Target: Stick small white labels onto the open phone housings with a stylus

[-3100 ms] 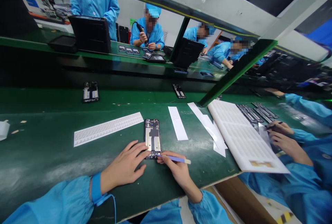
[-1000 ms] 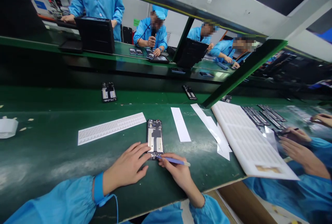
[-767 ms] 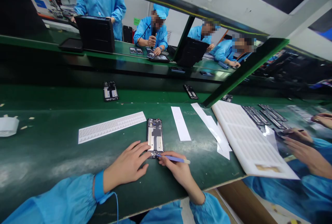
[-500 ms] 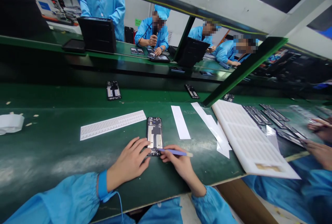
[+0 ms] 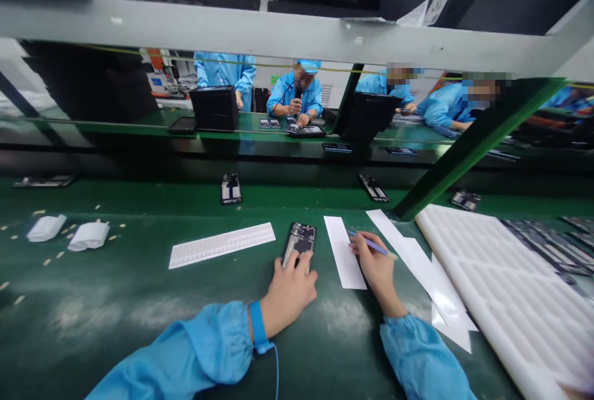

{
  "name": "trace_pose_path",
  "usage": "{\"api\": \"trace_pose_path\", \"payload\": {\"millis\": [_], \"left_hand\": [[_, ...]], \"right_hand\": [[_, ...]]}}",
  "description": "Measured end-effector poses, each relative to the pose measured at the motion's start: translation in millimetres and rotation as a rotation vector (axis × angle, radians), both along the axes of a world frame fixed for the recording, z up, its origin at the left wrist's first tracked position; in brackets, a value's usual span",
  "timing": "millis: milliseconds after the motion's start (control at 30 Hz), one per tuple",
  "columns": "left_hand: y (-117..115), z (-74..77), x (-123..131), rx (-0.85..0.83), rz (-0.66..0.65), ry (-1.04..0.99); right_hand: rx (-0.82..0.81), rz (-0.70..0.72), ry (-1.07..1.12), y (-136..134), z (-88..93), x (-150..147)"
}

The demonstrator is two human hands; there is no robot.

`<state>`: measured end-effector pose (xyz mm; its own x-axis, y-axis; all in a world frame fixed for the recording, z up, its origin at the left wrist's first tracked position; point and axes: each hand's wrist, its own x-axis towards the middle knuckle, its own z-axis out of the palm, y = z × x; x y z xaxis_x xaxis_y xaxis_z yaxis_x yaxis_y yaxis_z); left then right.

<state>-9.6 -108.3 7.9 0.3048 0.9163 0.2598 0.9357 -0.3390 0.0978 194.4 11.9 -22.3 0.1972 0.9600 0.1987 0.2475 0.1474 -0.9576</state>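
An opened phone (image 5: pixel 299 240) lies upright on the green bench, its inner parts showing. My left hand (image 5: pixel 290 292), with a blue wrist strap, grips its lower part, fingers bent over the end and hiding it. To the right, my right hand (image 5: pixel 375 264) pinches a slim purple pen-like tool (image 5: pixel 378 248) with a pale rear end. The tool's thin tip is over the upper right of a white sticker sheet (image 5: pixel 343 261); whether it touches is unclear. Left of the phone lies a longer white sheet with rows of small pieces (image 5: pixel 223 245).
White strips (image 5: pixel 413 258) and a white foam tray (image 5: pixel 487 276) are on the right, beside a green slanted post (image 5: pixel 482 146). Other opened phones (image 5: pixel 231 188) lie along the back. Crumpled white pieces (image 5: pixel 89 235) sit at left. Co-workers in blue sit across the bench.
My right hand has moved from the phone's lower end to the sticker sheet, still holding the purple tool. My left hand has moved over the phone's lower part. The camera view has shifted.
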Motion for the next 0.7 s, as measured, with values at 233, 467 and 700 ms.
{"api": "trace_pose_path", "payload": {"millis": [233,467,700], "left_hand": [[139,30.4,-20,0.055,0.201,0.018],[209,33.8,-78,-0.024,0.309,0.023],[205,45.2,-182,-0.137,0.584,0.068]], "right_hand": [[-0.004,0.061,0.018,-1,0.9,0],[-0.026,0.029,0.128,6,6.1,5],[-0.100,0.088,0.169,7,9.5,6]]}}
